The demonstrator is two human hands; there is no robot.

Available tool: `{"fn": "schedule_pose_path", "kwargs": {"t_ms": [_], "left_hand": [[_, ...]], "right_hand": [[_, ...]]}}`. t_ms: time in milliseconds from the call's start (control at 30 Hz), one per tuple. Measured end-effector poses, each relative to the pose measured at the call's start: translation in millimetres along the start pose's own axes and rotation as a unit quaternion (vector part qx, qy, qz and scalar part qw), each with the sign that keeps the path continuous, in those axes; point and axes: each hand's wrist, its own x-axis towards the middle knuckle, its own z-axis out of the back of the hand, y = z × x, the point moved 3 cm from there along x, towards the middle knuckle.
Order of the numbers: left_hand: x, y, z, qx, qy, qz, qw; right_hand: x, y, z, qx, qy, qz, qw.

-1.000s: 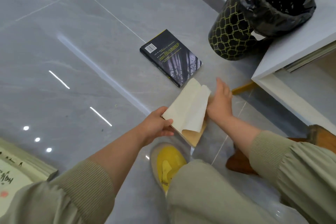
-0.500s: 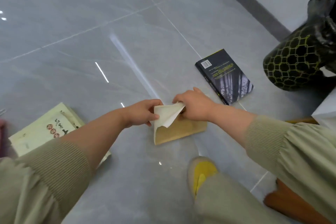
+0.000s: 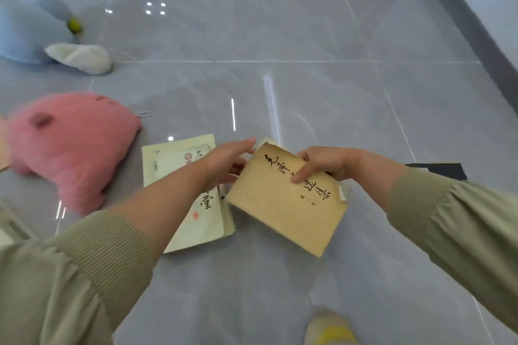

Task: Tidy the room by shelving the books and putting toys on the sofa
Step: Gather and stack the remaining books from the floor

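– While it is held, where is the tan book (image 3: 280,204)?
– Raised above the floor (image 3: 280,22): left hand (image 3: 227,165) pinching its far corner, right hand (image 3: 328,162) curled round its edge, thumb on cover.

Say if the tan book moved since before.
Yes. The tan book, held by the left hand and right hand, has left the floor and shifted from the black book toward the pale book.

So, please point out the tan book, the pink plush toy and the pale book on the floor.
tan book (image 3: 280,204), head view, middle of its front cover.
pink plush toy (image 3: 75,143), head view, middle of its body.
pale book (image 3: 171,165), head view, upper left of its cover.
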Motion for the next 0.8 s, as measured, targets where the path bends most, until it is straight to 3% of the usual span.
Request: {"fn": "schedule_pose_path", "kwargs": {"t_ms": [100, 167, 233, 300, 400, 567, 800], "left_hand": [[-22, 14, 34, -0.135, -0.039, 0.012, 0.990], [-38, 22, 46, -0.217, -0.078, -0.001, 0.973], [-51, 31, 54, -0.232, -0.161, -0.018, 0.959], [-65, 46, 66, -0.111, -0.299, -0.028, 0.947], [-88, 69, 84, 0.134, -0.449, 0.001, 0.883], [-96, 85, 87, 0.175, -0.420, 0.042, 0.889], [-99, 85, 89, 0.131, -0.394, 0.057, 0.908]], "right_hand": [[11, 26, -2, 0.062, 0.021, 0.045, 0.997], [18, 37, -2, 0.098, -0.015, 0.078, 0.992], [27, 42, -6, 0.149, -0.048, 0.099, 0.983], [34, 44, -12, 0.182, -0.068, 0.110, 0.975], [34, 43, -23, 0.188, -0.063, 0.115, 0.973], [38, 46, -68, 0.184, -0.069, 0.118, 0.973], [51, 41, -115, 0.088, -0.218, 0.122, 0.964]]}}
